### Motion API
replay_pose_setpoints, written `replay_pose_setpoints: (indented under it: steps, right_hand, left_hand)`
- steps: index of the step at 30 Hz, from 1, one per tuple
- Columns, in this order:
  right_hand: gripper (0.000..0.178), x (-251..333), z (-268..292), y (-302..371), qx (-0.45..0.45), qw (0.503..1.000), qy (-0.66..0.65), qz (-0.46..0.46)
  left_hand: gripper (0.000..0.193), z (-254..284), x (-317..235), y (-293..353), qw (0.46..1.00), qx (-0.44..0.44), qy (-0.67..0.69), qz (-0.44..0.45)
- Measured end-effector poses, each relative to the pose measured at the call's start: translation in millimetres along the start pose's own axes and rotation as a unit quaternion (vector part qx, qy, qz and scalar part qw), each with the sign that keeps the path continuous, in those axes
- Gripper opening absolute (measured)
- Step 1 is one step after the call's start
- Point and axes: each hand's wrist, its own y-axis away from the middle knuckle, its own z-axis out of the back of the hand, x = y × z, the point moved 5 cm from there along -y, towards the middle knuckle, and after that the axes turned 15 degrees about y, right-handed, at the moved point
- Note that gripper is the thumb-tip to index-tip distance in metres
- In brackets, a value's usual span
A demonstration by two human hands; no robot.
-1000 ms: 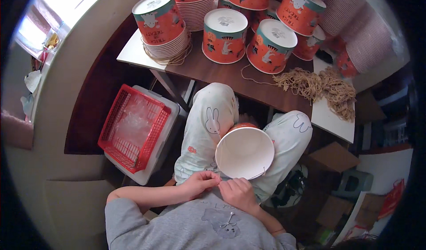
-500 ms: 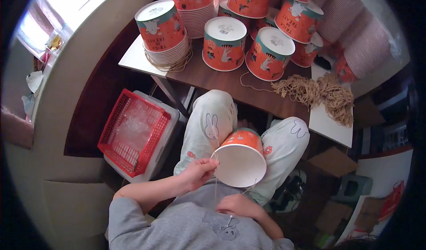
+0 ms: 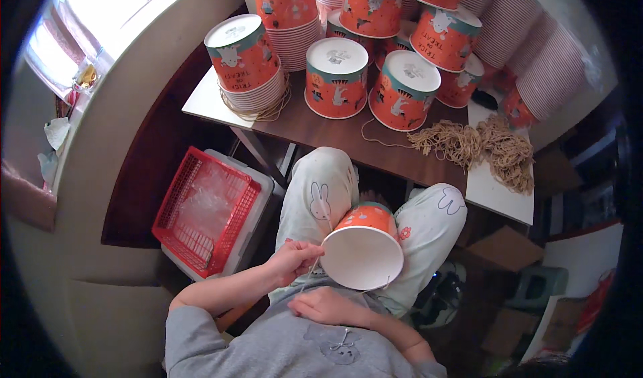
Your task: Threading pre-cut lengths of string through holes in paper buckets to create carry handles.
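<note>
An orange paper bucket [image 3: 370,218] lies tilted between my knees, its white open mouth facing me. My left hand [image 3: 295,259] is closed in a pinch at the left edge of the rim, on a thin tan cord [image 3: 312,268]. From that pinch the cord slants down to my right hand [image 3: 325,307], which is closed near my belly. Its fingertips seem to have hold of the cord, though they are partly hidden. Another bit of cord sticks out at the lower right of the rim.
Ahead stands a table [image 3: 321,130] with several upturned orange buckets [image 3: 335,86], some stacked. A tangled heap of tan cords [image 3: 475,147] lies on its right part. Left of my legs, a red plastic basket [image 3: 248,210] holds clear plastic. Cardboard boxes [image 3: 507,247] are at the right.
My right hand has moved left, drawing the cord from hanging straight to slanting down-left. My left hand keeps its pinch at the rim. The whole view has shifted slightly.
</note>
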Motion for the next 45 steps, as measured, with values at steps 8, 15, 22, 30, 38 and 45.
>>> replay_pose_setpoints:
  steps: [8,15,22,30,38,45]
  right_hand:
    - [0.026,1.3,-18.6,-3.7,0.079,0.985,0.130,0.083]
    - [0.024,2.5,-23.8,-12.4,0.163,0.967,0.163,0.110]
    - [0.023,6.2,-10.3,-3.3,0.119,0.977,0.146,0.105]
    - [0.027,54.7,53.9,27.6,0.043,0.952,0.298,0.050]
    - [0.016,122.2,130.2,29.7,-0.178,0.866,0.446,0.142]
    - [0.011,128.5,198.5,-107.8,-0.362,0.678,0.588,0.251]
  left_hand:
    - [0.010,8.4,-4.5,-12.8,0.995,-0.012,-0.096,-0.038]
    - [0.017,12.0,-15.0,-17.2,0.948,-0.009,-0.298,-0.114]
    - [0.020,-2.3,-39.5,-20.5,0.876,0.103,-0.431,-0.189]
    - [0.026,-89.4,-62.6,-6.0,0.617,0.164,-0.656,-0.403]
    - [0.017,-122.5,-146.9,33.9,0.592,0.062,-0.638,-0.488]
    - [0.017,-88.4,-309.2,145.4,0.159,-0.234,-0.442,-0.851]
